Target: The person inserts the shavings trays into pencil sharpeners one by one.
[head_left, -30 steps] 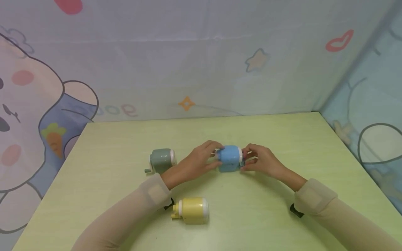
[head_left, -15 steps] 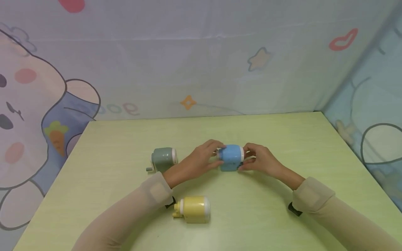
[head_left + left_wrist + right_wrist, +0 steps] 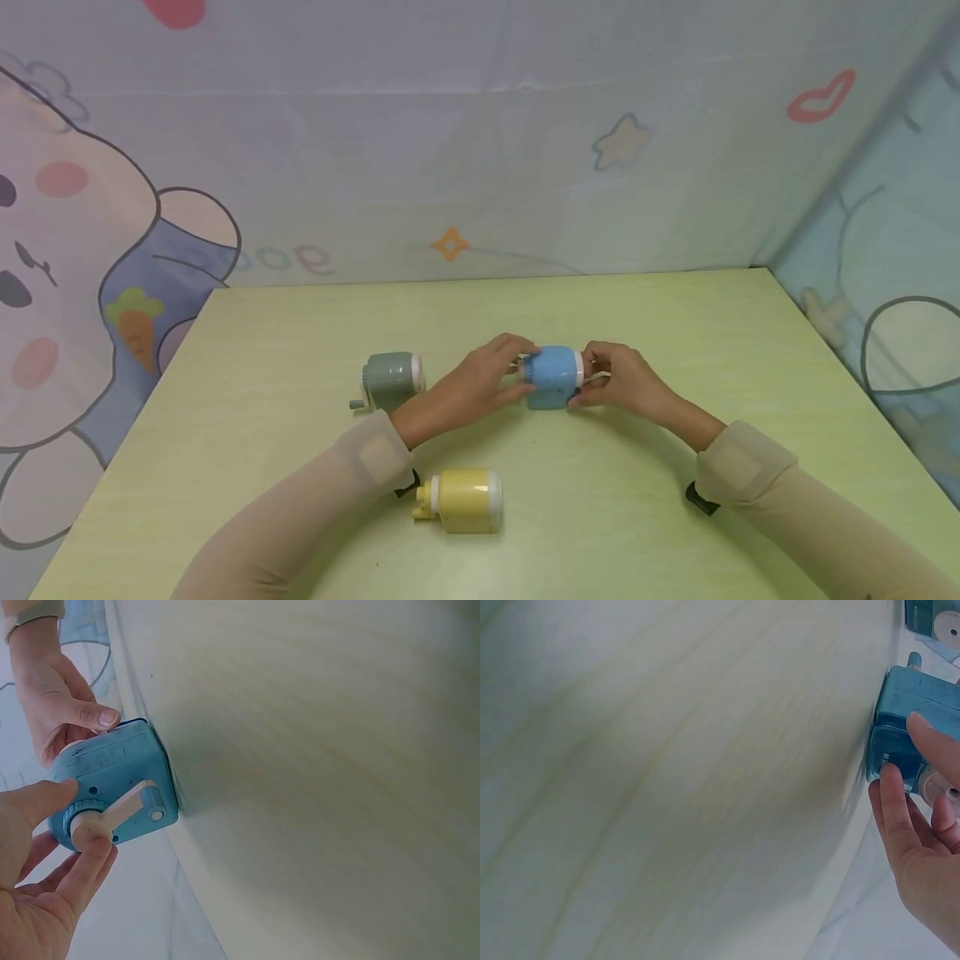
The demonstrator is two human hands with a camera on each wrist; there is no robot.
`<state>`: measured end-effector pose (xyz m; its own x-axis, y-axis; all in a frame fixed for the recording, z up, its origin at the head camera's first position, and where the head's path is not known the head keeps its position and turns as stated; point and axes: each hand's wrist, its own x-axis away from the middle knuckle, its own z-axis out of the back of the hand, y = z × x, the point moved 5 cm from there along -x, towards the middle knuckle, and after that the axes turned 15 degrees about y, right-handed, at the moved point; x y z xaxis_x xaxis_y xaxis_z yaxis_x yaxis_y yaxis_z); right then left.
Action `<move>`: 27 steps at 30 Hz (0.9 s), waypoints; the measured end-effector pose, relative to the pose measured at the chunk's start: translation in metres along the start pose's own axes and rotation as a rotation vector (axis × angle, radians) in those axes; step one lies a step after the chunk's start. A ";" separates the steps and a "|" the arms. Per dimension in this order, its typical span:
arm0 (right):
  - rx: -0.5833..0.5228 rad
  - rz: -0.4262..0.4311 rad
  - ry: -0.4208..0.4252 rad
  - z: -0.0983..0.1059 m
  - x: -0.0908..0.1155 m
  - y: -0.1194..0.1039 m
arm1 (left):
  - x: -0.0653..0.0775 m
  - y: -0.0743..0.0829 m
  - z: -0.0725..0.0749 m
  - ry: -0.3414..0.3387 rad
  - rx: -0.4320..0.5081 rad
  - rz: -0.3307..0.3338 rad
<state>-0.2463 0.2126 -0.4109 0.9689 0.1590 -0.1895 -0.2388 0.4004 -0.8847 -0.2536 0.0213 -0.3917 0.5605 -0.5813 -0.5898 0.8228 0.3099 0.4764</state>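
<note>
A blue hand-crank pencil sharpener [image 3: 553, 375] stands on the table, between both hands. My left hand [image 3: 483, 373] grips its crank end from the left. In the left wrist view, the thumb lies on the blue body and the fingers are curled by the pale hub of the crank [image 3: 124, 810]. At the other end, my right hand [image 3: 626, 379] holds the sharpener by its white-ringed front. The right wrist view shows that thumb on the body and a fingertip against the translucent shavings drawer [image 3: 894, 754].
A grey-green crank sharpener [image 3: 390, 377] stands to the left, just behind the left forearm. Nearer the front is a yellow sharpener [image 3: 468, 500], close to the left cuff. The pale green table [image 3: 637, 533] ends at a printed cloth backdrop [image 3: 375, 167].
The right fingers have shifted slightly left, closer against the sharpener's front. A bluish part that stuck out there a second ago no longer shows. The left hand keeps its hold.
</note>
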 end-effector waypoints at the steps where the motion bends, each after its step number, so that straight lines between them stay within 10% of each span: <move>1: 0.002 0.000 0.002 0.000 0.000 0.000 | 0.000 -0.001 0.000 -0.001 -0.003 0.000; 27: 0.061 -0.005 0.009 -0.002 0.001 -0.020 | -0.002 0.003 0.001 -0.024 0.013 0.048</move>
<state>-0.2403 0.2033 -0.3947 0.9706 0.1488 -0.1890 -0.2369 0.4558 -0.8579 -0.2518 0.0230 -0.3887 0.5963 -0.5842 -0.5506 0.7940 0.3282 0.5117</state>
